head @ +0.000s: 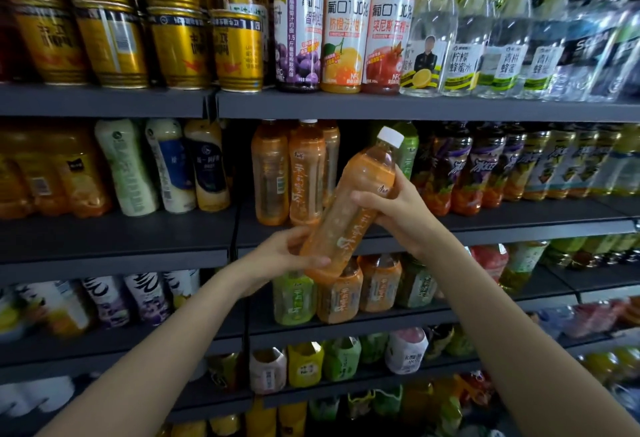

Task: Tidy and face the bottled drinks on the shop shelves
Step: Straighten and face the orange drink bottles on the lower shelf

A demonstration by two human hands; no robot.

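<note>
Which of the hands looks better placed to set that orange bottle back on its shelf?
Probably the right hand: it grips the orange bottle high, nearest the shelf gap. The left hand only holds its base.

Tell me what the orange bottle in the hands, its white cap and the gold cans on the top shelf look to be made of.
Orange bottle: apparently clear plastic with a glossy orange wrap label; the neck shows through. Left hand holds its base, right hand its upper body.
White cap: probably matte plastic, opaque.
Gold cans: likely metal, with shiny ridged rims and bright glints.
</note>
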